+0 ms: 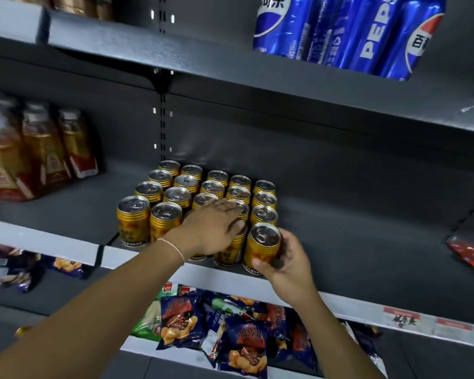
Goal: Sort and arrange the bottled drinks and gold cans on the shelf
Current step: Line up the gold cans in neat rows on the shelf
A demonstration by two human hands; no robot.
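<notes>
Gold ribbed metal cans (178,196) stand in rows mid-way along the grey metal shelf (367,236). At its front edge the right hand (286,259) grips the front-right can (261,248); the left hand (211,230) lies flat, fingers straight, on neighbouring can tops. Amber bottled drinks (39,151) stand well left.

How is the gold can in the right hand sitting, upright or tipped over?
Upright. The right hand grips the gold can by its side, its silver pull-tab top facing up.
</notes>
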